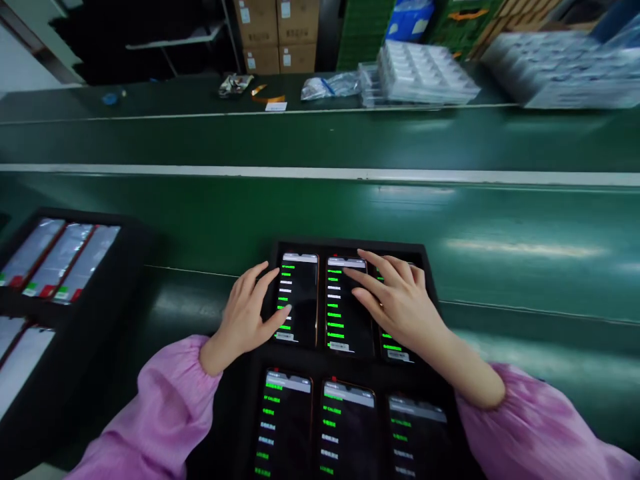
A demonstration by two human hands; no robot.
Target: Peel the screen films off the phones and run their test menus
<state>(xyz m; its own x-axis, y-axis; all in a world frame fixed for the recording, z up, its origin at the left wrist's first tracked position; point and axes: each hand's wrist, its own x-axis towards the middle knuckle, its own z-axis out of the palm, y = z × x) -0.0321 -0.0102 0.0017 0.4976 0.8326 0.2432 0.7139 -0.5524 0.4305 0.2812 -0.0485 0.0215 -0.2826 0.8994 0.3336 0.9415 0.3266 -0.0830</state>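
Several smartphones lie face up in two rows in a black tray [350, 244], their dark screens lit with lists of green and white text. My left hand [249, 313] hovers at the left edge of the upper left smartphone [303, 300], thumb over its screen and fingers spread. Over the upper middle smartphone [350, 313] reaches my right hand [400, 293], fingers apart; whether a fingertip touches the glass I cannot tell. That hand partly covers the upper right smartphone [397, 352]. In the lower row, the right smartphone [417, 433] has a dimmer screen than its neighbours.
A second black tray [135, 247] with film-covered phones stands at the left. Across the green work surface [210, 207] runs a pale rail [300, 172]. Clear plastic trays [425, 70], plastic bags [330, 87] and a white label [276, 107] lie along the far shelf. Cardboard boxes [277, 30] are stacked behind.
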